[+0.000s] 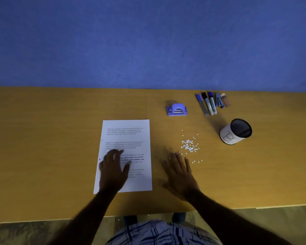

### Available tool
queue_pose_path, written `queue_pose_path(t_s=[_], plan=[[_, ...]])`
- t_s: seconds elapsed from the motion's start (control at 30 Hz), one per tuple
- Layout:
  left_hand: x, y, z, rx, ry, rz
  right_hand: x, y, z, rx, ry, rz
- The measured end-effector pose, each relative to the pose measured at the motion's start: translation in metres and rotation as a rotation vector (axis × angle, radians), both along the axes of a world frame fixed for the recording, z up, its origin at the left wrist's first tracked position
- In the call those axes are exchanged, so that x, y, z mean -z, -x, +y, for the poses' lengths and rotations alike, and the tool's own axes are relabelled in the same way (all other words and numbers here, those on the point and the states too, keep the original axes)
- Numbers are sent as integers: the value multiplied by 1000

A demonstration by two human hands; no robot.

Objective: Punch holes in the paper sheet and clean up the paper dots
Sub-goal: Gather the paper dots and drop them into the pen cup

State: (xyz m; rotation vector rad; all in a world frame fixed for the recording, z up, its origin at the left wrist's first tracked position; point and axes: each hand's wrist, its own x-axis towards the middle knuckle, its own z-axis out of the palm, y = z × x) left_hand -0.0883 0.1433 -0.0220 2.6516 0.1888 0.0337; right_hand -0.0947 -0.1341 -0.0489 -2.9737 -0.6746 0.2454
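Observation:
A white printed paper sheet (pixel 131 138) lies flat on the wooden table, with two small holes along its left edge. My left hand (pixel 113 167) rests over its lower left part, fingers spread, holding nothing. My right hand (pixel 179 172) lies flat and open on the bare table to the right of the sheet. Its fingertips reach the near edge of a scatter of white paper dots (pixel 189 146). A purple hole punch (pixel 177 109) stands behind the dots, apart from both hands.
A black cup with a white label (pixel 235 132) stands at the right of the dots. Several pens and markers (pixel 209 104) lie in a row at the back right. A blue wall runs behind the table (pixel 42 138), whose front edge is near my body.

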Motion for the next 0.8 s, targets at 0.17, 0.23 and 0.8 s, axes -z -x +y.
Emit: queue_pose_path(t_s=[0.17,0.23,0.8], plan=[[5,0,-32,117,-9,8,7,0,13,-169,65,20],[6,0,-38,136,-14,-6,11,-1,14,-171,68,38],[0,-18,-67,230,-30,-78,-5,-57,-55,158,-14,63]])
